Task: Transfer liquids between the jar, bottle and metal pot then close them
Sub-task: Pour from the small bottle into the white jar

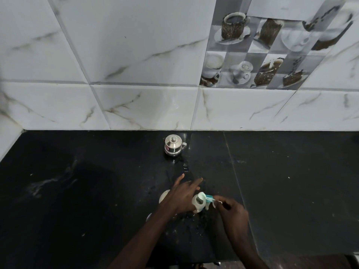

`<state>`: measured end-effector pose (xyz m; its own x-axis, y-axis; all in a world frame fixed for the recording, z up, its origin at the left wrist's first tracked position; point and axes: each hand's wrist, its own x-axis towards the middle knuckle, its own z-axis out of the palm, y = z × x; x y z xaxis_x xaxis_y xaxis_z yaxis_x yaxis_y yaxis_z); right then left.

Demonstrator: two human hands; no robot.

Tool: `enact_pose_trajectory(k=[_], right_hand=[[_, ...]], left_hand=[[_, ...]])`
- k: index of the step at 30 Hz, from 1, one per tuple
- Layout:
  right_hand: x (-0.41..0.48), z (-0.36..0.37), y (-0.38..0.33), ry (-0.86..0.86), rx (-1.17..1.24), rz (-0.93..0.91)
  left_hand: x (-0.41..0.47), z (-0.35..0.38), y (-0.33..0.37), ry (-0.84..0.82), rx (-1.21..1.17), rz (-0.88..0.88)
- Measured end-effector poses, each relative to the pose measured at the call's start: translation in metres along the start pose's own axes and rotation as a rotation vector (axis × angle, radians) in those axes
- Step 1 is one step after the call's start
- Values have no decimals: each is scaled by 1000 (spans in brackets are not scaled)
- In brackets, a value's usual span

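While the head view looks down at a glossy black stone counter (77,191), the small translucent white plastic bottle (198,204) sits low centre, tilted, its open mouth facing the camera and a dark hollow showing inside. Left hand (182,199) lies over the bottle's left flank with fingers splayed and pointing away toward the wall; palm touches the bottle, but whether it truly clamps it I cannot tell. Right hand (231,208) pinches a teal-and-white flip cap (210,199) between fingertips, narrow grip, right at the bottle's neck. The cap looks tethered or hinged to the neck; detail is too small to confirm.

Small polished steel pot (173,145) stands upright further back, near the wall, well apart from the hands. Its lid is on, with a round knob on top and a short handle or spout on its right side. A red sticker sits low on its left wall; the text is unreadable.

Pale round rim (164,195) peeks out behind the left wrist, likely the jar, mostly hidden. Water droplets (184,167) trail on the counter between pot and hands, with more near the bottle's base.

Wall: white marble-look tiles (136,55), grey veins, plus a printed tile panel of coffee cups (252,55) upper right.
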<state>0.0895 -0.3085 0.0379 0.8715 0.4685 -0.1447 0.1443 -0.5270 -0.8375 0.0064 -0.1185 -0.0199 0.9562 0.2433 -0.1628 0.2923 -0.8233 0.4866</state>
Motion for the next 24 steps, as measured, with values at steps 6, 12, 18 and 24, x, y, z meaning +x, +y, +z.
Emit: enact_pose_trajectory(k=[6, 12, 18, 24], right_hand=[[7, 13, -13, -100, 738, 512], [-4, 53, -40, -248, -73, -123], [-7, 113, -50, -372, -873, -739], [0, 130, -48, -342, -979, -839]], left_hand=[[-14, -39, -43, 75, -575, -91], [-24, -42, -74, 363, -889, -338], [-20, -30, -85, 412, -702, -537], [-27, -12, -91, 386, -591, -602]])
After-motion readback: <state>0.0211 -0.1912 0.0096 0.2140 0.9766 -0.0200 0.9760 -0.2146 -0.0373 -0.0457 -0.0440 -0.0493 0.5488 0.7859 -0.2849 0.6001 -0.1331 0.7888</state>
